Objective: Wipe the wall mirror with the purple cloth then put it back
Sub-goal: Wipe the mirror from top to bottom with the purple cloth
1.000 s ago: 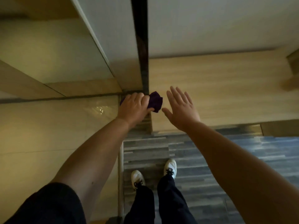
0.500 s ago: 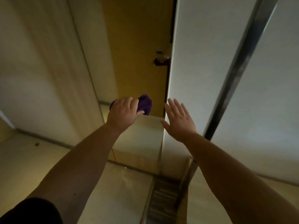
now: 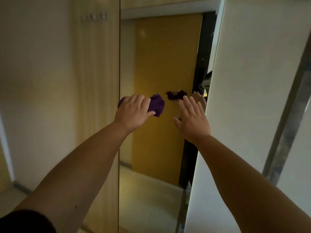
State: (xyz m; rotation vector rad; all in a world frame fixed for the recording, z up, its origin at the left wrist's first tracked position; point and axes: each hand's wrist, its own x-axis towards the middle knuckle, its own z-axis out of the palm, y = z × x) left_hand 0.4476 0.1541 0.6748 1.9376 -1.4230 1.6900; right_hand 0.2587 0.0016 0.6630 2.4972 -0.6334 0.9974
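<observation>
left hand (image 3: 134, 113) clenched around the bunched purple cloth (image 3: 156, 104), pressing it on the wall mirror (image 3: 159, 56) near its left edge, about mid-height. cloth sticks out past the thumb side. right hand (image 3: 193, 121) flat, fingers released and spread, palm toward the glass by the mirror's right edge; can't tell if it touches. mirror shows a yellow door (image 3: 166, 64), plus dim reflections of cloth and fingertips. white wall panel (image 3: 252, 81) just right of the mirror. both forearms extended.
</observation>
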